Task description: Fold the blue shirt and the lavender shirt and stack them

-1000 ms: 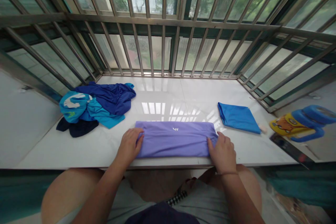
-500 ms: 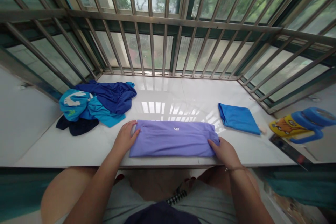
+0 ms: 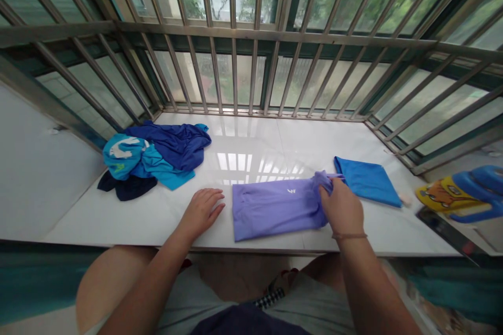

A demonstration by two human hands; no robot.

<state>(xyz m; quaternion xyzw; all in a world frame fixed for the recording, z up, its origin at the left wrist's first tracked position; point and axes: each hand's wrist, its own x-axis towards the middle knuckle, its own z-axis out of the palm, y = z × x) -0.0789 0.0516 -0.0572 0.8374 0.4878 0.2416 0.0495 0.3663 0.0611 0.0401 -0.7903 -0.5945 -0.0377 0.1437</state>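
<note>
A folded purple garment [image 3: 275,207] with a small white logo lies on the white ledge [image 3: 251,152] in front of me. Its right end is bunched up in the grip of my right hand [image 3: 343,209], whose fingers are closed on the cloth. Just left of the garment, my left hand [image 3: 204,212] hovers over or rests on the ledge, fingers loosely stretched and holding nothing; a gap separates it from the cloth. Beyond my right hand lies a flat, folded blue garment [image 3: 369,182].
A heap of crumpled blue and dark clothes [image 3: 157,154] sits at the left. On the right a yellow and blue bottle [image 3: 463,193] lies on a dark box [image 3: 448,230]. Metal window bars [image 3: 255,73] line the back and sides of the ledge.
My left hand has let go of the purple garment's left end. My right hand has gathered its right end, and the garment has shifted right. The view has turned slightly.
</note>
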